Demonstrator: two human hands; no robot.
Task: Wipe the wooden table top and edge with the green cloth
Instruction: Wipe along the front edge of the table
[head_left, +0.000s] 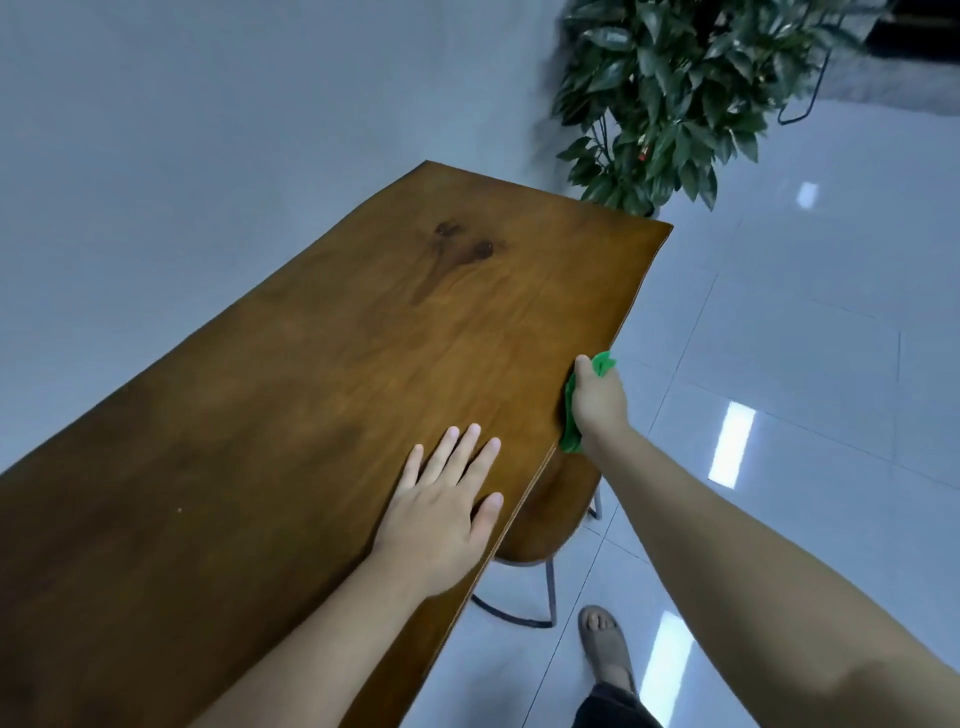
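A long wooden table (322, 364) runs from the lower left to the upper middle, with a dark knot near its far end. My left hand (447, 499) lies flat on the top near the right edge, fingers spread, holding nothing. My right hand (597, 400) is closed around the green cloth (571, 415) and presses it against the table's right edge, about halfway along. Only bits of the cloth show above and below my fist.
A wooden stool (556, 514) with metal legs stands under the right edge, below my right hand. A leafy potted plant (675, 93) stands past the table's far right corner. Glossy tiled floor (805, 322) lies to the right. My sandalled foot (605, 649) is beside the stool.
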